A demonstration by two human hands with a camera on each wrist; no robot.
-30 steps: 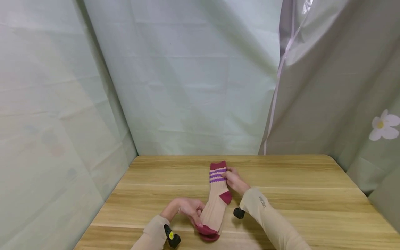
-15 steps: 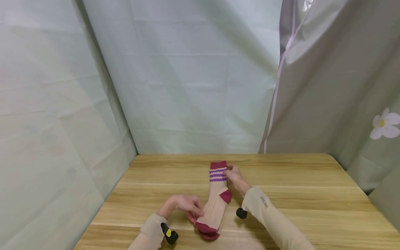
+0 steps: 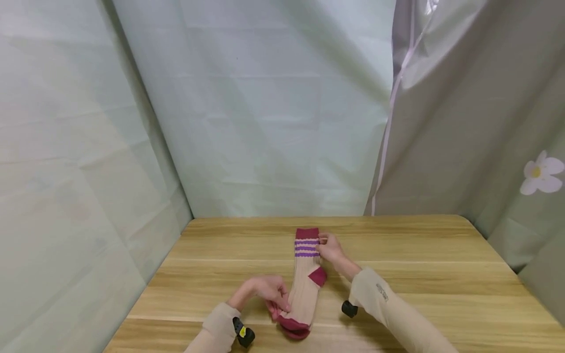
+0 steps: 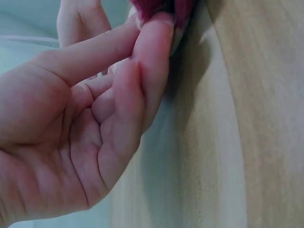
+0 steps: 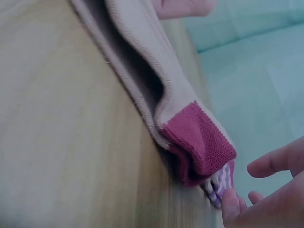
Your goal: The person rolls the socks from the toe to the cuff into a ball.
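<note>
Socks point(image 3: 305, 279), beige ribbed with maroon toe, heel and cuff and purple stripes near the cuff, lie stacked lengthwise on the table point(image 3: 419, 274), roughly centre, cuff end far from the person, toe end near the front edge. Left hand point(image 3: 267, 293) is at the toe end, left of the socks: fingers curled, and the left wrist view shows fingertips point(image 4: 159, 28) pinching a bit of maroon knit at the top of the frame, thumb against forefinger, remaining fingers folded into the palm. So the left has hold of the toe edge, a small pinch rather than a full wrap. Right hand point(image 3: 330, 249) sits at the cuff end, on the right edge by the purple stripes; in the head view the fingers look bent and touching the cuff. The right wrist view shows the fingers point(image 5: 270, 164) loosely spread just beside the striped band, with one fingertip touching it, and the maroon heel patch standing up off the table, fabric layers gaping open below it. Whether the right actually grips the cuff or only touches it, I cannot tell; it is not closed tight. Both forearms wear beige sleeves with a small black camera at each wrist. Pale green sheets point(image 3: 265, 122) hang behind and left of the table, a grey curtain point(image 3: 463, 122) with a white flower point(image 3: 538, 175) hangs on the right.
</note>
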